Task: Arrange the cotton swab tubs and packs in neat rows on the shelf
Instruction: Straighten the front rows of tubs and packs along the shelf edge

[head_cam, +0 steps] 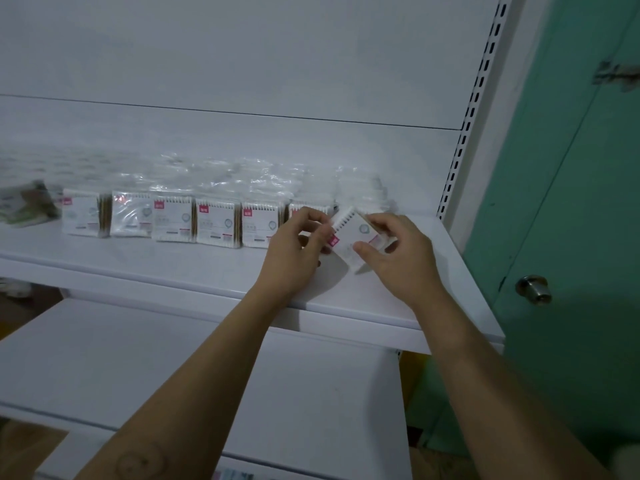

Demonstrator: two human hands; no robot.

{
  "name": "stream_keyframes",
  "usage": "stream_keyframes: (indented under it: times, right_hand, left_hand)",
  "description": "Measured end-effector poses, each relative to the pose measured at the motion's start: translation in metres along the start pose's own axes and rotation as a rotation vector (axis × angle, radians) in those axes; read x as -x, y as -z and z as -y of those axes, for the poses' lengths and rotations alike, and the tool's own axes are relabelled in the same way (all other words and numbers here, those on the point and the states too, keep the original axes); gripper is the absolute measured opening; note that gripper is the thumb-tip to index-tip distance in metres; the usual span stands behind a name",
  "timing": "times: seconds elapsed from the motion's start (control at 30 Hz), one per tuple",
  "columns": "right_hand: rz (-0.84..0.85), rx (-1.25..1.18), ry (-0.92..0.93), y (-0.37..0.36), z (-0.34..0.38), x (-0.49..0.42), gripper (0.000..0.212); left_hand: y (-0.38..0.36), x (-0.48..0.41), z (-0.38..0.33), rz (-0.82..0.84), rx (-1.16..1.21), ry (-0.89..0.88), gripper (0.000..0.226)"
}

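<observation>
A tilted cotton swab pack (355, 233) is being held at the right end of the white shelf (173, 261). It is being pinched at its left edge by the curled fingers of the left hand (294, 254), and gripped at its right by the thumb and fingers of the right hand (401, 261). Whether its lower corner is touching the shelf cannot be told. A row of packs (218, 221) is standing along the far side to the left, the rightmost being partly hidden by the left hand.
</observation>
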State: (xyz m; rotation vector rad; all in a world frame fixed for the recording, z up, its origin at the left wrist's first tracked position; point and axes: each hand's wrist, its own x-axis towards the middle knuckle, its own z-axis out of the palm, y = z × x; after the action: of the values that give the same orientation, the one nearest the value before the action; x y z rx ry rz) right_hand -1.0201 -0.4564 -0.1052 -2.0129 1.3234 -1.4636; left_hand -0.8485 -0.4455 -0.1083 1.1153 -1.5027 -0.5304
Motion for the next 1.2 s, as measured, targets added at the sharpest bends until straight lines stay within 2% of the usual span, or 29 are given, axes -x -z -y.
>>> stream_keyframes:
  times: [0.07, 0.2, 0.27, 0.4, 0.6, 0.73, 1.2]
  right_hand:
    - [-0.011, 0.063, 0.018, 0.000, -0.002, -0.002, 0.040]
    - [-0.041, 0.027, -0.090, 0.002, -0.005, -0.006, 0.032]
    - [-0.066, -0.019, -0.181, 0.001, -0.008, -0.006, 0.024]
    - [-0.117, 0.036, -0.235, 0.000, -0.010, -0.007, 0.024]
    - [-0.062, 0.110, -0.309, 0.002, -0.013, -0.010, 0.033]
    - [-0.083, 0.106, -0.334, 0.001, -0.013, -0.011, 0.039]
    - [-0.052, 0.105, -0.303, 0.000, -0.015, -0.011, 0.027]
  left_hand:
    - [-0.001, 0.000, 0.001, -0.008, -0.019, -0.017, 0.004]
    - [-0.001, 0.002, -0.001, -0.030, 0.074, 0.040, 0.044]
    - [-0.001, 0.002, 0.000, -0.024, 0.021, 0.057, 0.053]
    - [-0.005, 0.002, 0.001, 0.043, -0.185, 0.013, 0.047]
    - [-0.009, 0.003, 0.003, 0.125, -0.347, -0.065, 0.033]
    - [-0.012, 0.005, 0.005, 0.184, -0.497, -0.128, 0.038]
    - [-0.016, 0.007, 0.006, 0.175, -0.593, -0.181, 0.039]
